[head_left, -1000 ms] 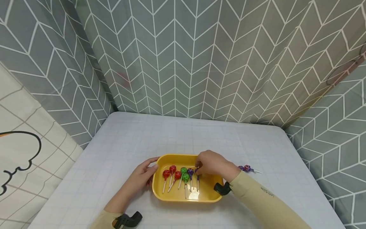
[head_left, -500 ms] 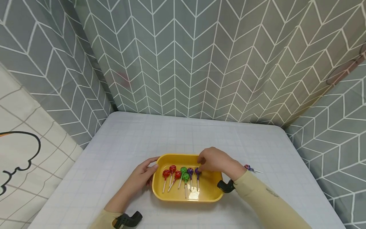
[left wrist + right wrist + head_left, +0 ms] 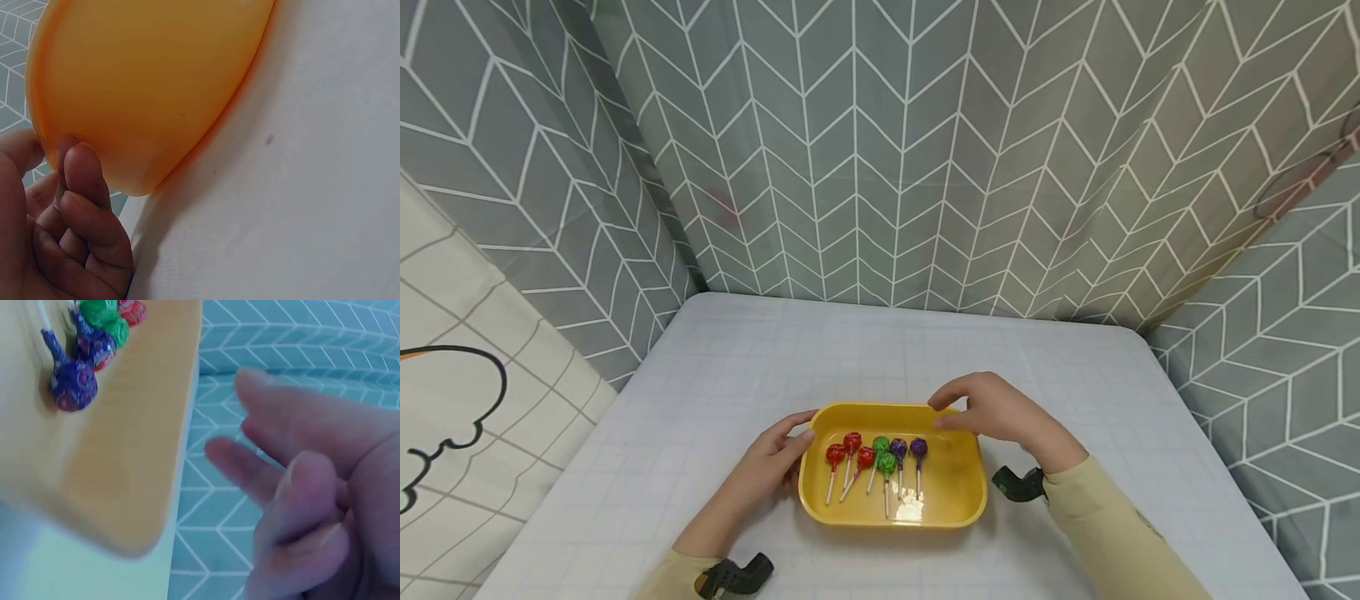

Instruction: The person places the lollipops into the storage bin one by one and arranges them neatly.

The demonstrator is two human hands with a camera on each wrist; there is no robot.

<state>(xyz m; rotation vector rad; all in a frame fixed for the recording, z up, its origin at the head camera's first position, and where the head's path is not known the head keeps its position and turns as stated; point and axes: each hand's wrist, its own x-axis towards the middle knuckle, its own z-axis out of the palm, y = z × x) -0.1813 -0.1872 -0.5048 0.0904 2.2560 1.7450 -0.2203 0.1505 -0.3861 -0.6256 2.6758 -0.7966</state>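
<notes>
A yellow tray stands on the table, with several wrapped lollipops lying in it. From left to right they run red, green and purple, heads toward the far side. My left hand holds the tray's left end, thumb at the rim; the left wrist view has its fingers against the tray's outer wall. Over the back right corner hovers my right hand, thumb and forefinger apart and nothing between them. In the right wrist view that hand is beside the tray, apart from the purple lollipop.
The table has a pale, faintly gridded cover. Patterned grey curtains stand behind it and at the sides. A dark camera mount sits on each wrist. The right forearm covers part of the table right of the tray.
My right hand let go of the rightmost purple lollipop and moved up and right, its fingers spreading. The forearm now hides the lollipops seen right of the tray. The left hand stayed put.
</notes>
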